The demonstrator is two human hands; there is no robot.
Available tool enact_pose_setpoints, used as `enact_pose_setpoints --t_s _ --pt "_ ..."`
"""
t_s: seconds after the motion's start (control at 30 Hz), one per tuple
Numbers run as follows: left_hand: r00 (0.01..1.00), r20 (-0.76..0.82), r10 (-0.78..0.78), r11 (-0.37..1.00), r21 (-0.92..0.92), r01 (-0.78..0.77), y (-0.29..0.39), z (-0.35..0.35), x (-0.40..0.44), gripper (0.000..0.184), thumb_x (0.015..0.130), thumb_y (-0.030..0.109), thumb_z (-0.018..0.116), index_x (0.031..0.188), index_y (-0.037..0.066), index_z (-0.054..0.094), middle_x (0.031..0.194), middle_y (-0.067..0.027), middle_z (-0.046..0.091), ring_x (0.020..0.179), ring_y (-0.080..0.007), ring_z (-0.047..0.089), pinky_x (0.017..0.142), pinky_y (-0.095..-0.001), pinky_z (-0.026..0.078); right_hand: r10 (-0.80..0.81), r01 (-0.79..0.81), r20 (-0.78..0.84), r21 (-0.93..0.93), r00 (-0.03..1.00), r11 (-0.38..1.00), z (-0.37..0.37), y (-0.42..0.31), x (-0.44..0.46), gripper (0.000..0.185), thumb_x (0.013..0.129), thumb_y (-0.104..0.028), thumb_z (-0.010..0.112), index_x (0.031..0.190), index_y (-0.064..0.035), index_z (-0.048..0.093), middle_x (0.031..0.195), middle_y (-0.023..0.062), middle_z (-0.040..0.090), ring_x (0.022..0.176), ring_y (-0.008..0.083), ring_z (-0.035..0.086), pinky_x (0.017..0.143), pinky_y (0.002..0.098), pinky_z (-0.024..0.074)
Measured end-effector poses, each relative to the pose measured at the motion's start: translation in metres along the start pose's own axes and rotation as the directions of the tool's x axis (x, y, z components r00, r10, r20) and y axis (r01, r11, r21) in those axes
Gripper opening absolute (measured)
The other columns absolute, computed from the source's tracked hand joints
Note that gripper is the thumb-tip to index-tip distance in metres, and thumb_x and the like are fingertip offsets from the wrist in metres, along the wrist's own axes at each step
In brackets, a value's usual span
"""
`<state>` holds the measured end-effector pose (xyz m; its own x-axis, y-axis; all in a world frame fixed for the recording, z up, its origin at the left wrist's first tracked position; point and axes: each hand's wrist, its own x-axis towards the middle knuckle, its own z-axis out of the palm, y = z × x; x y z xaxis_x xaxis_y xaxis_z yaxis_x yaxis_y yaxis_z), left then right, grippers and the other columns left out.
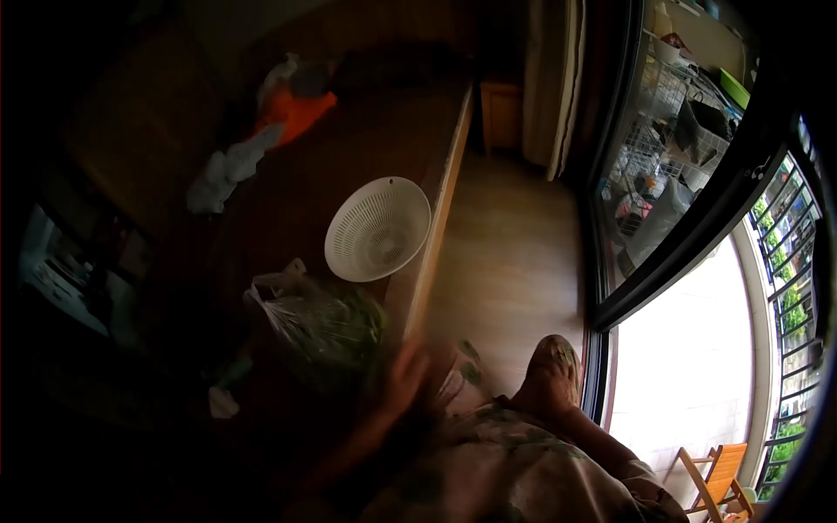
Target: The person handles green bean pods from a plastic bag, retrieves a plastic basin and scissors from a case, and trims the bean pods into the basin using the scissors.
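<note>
My left hand (405, 375), dim and smeared by motion, is at the near edge of the dark bed-like platform. Just right of the bag it hangs, and whether its fingers touch anything does not show. That bag (318, 322) is clear plastic with leafy green vegetables inside, lying on the platform. Beyond it sits a white colander (379, 229), tilted toward me, with nothing visible in it. My right hand (547, 388) rests on my knee, which is covered in patterned cloth, its fingers lying over the fabric.
On the platform's far part lie an orange cloth or bag (296, 113) and crumpled white plastic (228, 170). Wooden floor (514, 235) runs between the platform and a dark-framed sliding door (667, 270). Outside are wire racks (649, 144) and a folding wooden chair (719, 475).
</note>
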<state>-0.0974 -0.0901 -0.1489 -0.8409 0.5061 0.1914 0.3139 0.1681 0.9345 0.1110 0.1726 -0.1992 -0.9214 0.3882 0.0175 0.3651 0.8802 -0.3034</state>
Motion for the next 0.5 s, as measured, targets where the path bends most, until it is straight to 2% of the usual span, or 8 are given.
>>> enact_pose_setpoints --t_s 0.03,0.07,0.13,0.17,0.23,0.27,0.37,0.5 --pt "0.996 -0.008 -0.092 0.976 -0.197 0.088 0.009 0.000 0.036 0.051 0.090 0.032 0.056 0.131 0.004 0.043 0.117 -0.0113 0.056 0.111 -0.0230 0.052 0.096 -0.0320 0.040 0.023 -0.024 -0.073 -0.021 0.997 0.999 -0.006 0.009 -0.003 0.037 0.074 -0.031 0.063 0.108 -0.0159 0.062 0.121 0.0084 0.051 0.119 0.0310 0.039 0.105 0.0505 0.0206" --pt "0.897 0.011 -0.441 0.764 -0.520 0.382 0.042 -0.001 0.064 0.061 0.090 0.041 0.053 0.135 0.004 0.036 0.116 -0.0156 0.055 0.110 -0.0259 0.053 0.093 -0.0349 0.044 0.065 -0.061 -0.033 0.092 0.997 0.994 -0.001 0.019 -0.005 0.038 0.072 -0.031 0.064 0.107 -0.0149 0.063 0.130 0.0072 0.044 0.126 0.0336 0.031 0.106 0.0496 0.0196" --pt "0.725 0.052 -0.687 0.217 -0.937 0.272 0.066 0.004 0.113 0.059 0.083 0.049 0.059 0.113 -0.001 0.052 0.107 -0.0184 0.057 0.098 -0.0294 0.057 0.088 -0.0365 0.048 0.055 -0.045 -0.095 0.103 0.994 0.994 0.028 0.044 -0.013 0.037 0.073 -0.029 0.063 0.107 -0.0146 0.062 0.130 0.0067 0.044 0.127 0.0335 0.030 0.106 0.0493 0.0190" --pt "0.755 0.112 -0.646 0.175 -0.941 0.289 0.056 0.000 0.133 0.067 0.082 0.053 0.058 0.114 -0.005 0.049 0.108 -0.0202 0.056 0.095 -0.0310 0.058 0.085 -0.0381 0.050 0.042 -0.028 -0.120 0.113 0.992 0.993 0.037 0.049 -0.013 0.036 0.074 -0.029 0.062 0.107 -0.0144 0.062 0.130 0.0065 0.044 0.128 0.0334 0.029 0.106 0.0492 0.0187" --pt "0.755 0.221 -0.617 0.101 -0.930 0.354 -0.003 -0.008 0.174 0.081 0.081 0.059 0.054 0.115 -0.014 0.042 0.108 -0.0223 0.055 0.090 -0.0327 0.059 0.078 -0.0401 0.054 0.059 -0.055 -0.064 0.064 0.996 0.996 0.003 0.032 -0.015 0.035 0.075 -0.027 0.061 0.108 -0.0147 0.062 0.131 0.0062 0.044 0.128 0.0336 0.028 0.105 0.0492 0.0203" --pt "0.705 0.162 -0.690 0.172 -0.910 0.378 -0.004 -0.007 0.183 0.066 0.087 0.053 0.049 0.105 -0.010 0.050 0.101 -0.0242 0.059 0.086 -0.0305 0.062 0.074 -0.0363 0.056 0.076 -0.075 -0.036 0.039 0.996 0.996 -0.010 0.025 -0.016 0.034 0.075 -0.025 0.060 0.108 -0.0148 0.062 0.131 0.0060 0.044 0.129 0.0337 0.028 0.105 0.0492 0.0211" --pt "0.766 0.024 -0.642 0.441 -0.806 0.395 -0.052 -0.005 0.201 0.061 0.090 0.050 0.042 0.103 -0.009 0.051 0.098 -0.0212 0.060 0.082 -0.0285 0.063 0.068 -0.0351 0.056 0.050 -0.044 -0.125 0.047 0.991 0.998 0.014 0.046 -0.025 0.033 0.076 -0.025 0.060 0.108 -0.0154 0.062 0.131 0.0065 0.044 0.128 0.0342 0.028 0.105 0.0491 0.0217" --pt "0.708 -0.026 -0.706 0.374 -0.862 0.343 -0.034 -0.031 0.204 0.050 0.093 0.043 0.035 0.101 -0.003 0.052 0.092 -0.0146 0.061 0.080 -0.0254 0.062 0.061 -0.0344 0.055 0.082 -0.068 -0.140 0.107 0.987 0.992 0.022 0.055 -0.030 0.034 0.075 -0.026 0.061 0.106 -0.0155 0.063 0.131 0.0064 0.045 0.129 0.0343 0.028 0.105 0.0500 0.0211"
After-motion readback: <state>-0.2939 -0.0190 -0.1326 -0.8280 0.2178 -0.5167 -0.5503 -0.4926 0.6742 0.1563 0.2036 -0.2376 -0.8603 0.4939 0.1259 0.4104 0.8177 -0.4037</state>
